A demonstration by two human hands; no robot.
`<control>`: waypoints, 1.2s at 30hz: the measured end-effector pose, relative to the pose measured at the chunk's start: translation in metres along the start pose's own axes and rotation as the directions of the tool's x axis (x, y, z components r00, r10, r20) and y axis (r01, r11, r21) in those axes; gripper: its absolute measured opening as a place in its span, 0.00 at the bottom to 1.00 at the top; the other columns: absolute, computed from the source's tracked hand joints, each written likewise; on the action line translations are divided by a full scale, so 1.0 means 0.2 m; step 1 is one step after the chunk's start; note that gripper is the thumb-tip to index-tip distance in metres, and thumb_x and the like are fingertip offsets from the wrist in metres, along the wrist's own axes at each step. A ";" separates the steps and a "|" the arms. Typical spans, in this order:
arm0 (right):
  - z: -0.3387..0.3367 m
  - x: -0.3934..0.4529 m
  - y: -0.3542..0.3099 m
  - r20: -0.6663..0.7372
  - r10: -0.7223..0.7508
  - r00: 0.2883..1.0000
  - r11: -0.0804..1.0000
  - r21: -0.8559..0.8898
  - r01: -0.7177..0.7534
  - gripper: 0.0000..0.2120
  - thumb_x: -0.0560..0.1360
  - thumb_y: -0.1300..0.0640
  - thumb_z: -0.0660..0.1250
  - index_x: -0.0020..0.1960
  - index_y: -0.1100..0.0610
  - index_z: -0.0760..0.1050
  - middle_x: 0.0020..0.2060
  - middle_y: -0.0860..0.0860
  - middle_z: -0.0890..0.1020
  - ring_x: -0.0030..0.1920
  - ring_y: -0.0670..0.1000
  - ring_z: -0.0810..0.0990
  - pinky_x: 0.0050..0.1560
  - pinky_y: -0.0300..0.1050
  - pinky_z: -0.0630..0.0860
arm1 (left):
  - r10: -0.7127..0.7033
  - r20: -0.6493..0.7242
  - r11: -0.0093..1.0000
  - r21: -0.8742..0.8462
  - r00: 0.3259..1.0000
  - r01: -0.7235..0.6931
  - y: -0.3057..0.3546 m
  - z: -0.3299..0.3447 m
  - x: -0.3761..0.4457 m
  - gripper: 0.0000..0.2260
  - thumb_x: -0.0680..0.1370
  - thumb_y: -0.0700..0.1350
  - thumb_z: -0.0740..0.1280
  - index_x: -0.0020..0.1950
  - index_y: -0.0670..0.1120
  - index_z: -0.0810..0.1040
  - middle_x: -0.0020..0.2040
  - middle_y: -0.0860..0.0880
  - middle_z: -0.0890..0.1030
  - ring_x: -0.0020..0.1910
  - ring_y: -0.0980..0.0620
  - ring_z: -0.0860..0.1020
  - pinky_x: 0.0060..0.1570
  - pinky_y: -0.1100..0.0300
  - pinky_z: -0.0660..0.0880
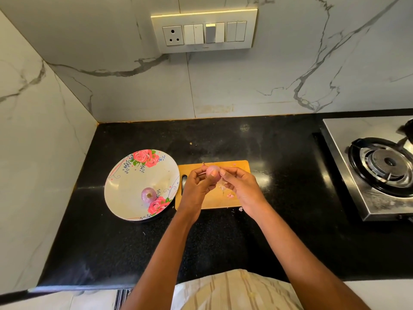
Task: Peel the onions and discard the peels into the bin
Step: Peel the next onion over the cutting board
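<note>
The left hand gripped the onion from below; the right hand, just beside, pinched its peel, the pull directed rightward.

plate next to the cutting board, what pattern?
The plate is white with pink-red roses, green leaves and thin swirl lines; the head view shows it clearly.

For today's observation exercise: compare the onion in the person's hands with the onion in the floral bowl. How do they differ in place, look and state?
The held onion is up above the cutting board, gripped by the left hand and picked at by the right hand; the bowl onion lies untouched in the floral bowl. The held onion looks pale pink; the bowl onion is darker purple. Both are small and round.
</note>
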State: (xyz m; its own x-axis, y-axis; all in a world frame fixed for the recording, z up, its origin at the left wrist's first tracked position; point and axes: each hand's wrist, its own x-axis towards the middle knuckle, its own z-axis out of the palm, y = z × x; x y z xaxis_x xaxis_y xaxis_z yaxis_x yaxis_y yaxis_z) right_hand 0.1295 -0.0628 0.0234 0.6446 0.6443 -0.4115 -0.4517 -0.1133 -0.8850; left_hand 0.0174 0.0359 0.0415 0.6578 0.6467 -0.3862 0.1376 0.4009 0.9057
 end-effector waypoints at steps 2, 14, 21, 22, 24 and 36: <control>0.00 0.00 0.00 -0.057 -0.073 0.996 0.993 -0.095 0.068 0.09 0.76 0.53 0.74 0.52 0.56 0.84 0.48 0.60 0.85 0.45 0.54 0.81 0.47 0.53 0.76 | -0.009 -0.003 1.000 -0.009 1.000 0.009 -0.01 0.00 0.00 0.28 0.71 0.56 0.74 0.67 0.46 0.74 0.63 0.45 0.81 0.60 0.48 0.82 0.57 0.57 0.80; 0.00 0.00 0.02 -0.007 -0.258 0.966 0.871 -0.435 0.229 0.12 0.81 0.53 0.69 0.63 0.47 0.77 0.55 0.42 0.82 0.53 0.38 0.80 0.53 0.43 0.81 | -0.068 -0.014 0.990 -0.125 0.998 0.065 -0.03 -0.01 0.00 0.07 0.84 0.45 0.64 0.61 0.47 0.77 0.61 0.44 0.81 0.60 0.45 0.81 0.61 0.54 0.78; 0.03 -0.02 0.04 0.154 -0.272 0.950 0.815 -0.489 0.313 0.21 0.75 0.53 0.76 0.66 0.49 0.77 0.54 0.36 0.79 0.52 0.37 0.80 0.50 0.27 0.74 | -0.081 -0.075 0.995 0.059 0.994 0.086 -0.05 -0.01 0.02 0.14 0.83 0.54 0.63 0.66 0.50 0.74 0.58 0.47 0.83 0.55 0.49 0.83 0.57 0.53 0.79; 0.03 -0.03 0.03 0.144 -0.291 0.946 0.808 -0.493 0.323 0.21 0.75 0.53 0.76 0.66 0.49 0.77 0.53 0.35 0.79 0.51 0.36 0.80 0.50 0.27 0.74 | -0.079 -0.078 0.990 0.107 0.994 0.087 -0.04 -0.01 0.02 0.16 0.83 0.56 0.63 0.66 0.50 0.73 0.58 0.49 0.82 0.55 0.49 0.82 0.55 0.55 0.79; 0.03 -0.03 0.03 0.123 -0.318 0.940 0.810 -0.480 0.337 0.17 0.76 0.50 0.74 0.63 0.47 0.77 0.53 0.35 0.80 0.51 0.36 0.80 0.50 0.28 0.74 | -0.081 -0.089 0.981 0.171 0.993 0.095 -0.04 -0.02 0.03 0.18 0.82 0.59 0.62 0.66 0.49 0.73 0.58 0.51 0.81 0.55 0.51 0.81 0.51 0.57 0.77; 0.05 -0.05 0.00 0.160 -0.356 0.920 0.803 -0.450 0.389 0.14 0.77 0.54 0.73 0.62 0.47 0.79 0.54 0.36 0.80 0.55 0.37 0.80 0.54 0.31 0.77 | -0.028 -0.101 0.998 0.048 0.994 0.033 -0.04 -0.03 0.05 0.16 0.80 0.56 0.65 0.62 0.48 0.77 0.57 0.47 0.83 0.55 0.48 0.83 0.55 0.58 0.80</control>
State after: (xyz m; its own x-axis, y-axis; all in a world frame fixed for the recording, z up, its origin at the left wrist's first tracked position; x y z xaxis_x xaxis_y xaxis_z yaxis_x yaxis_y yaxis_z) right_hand 0.1177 -0.0620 0.0296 0.6555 0.7547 -0.0284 0.1660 -0.1807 -0.9694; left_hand 0.0185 0.0422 0.0289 0.5755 0.6973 -0.4272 0.1946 0.3907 0.8997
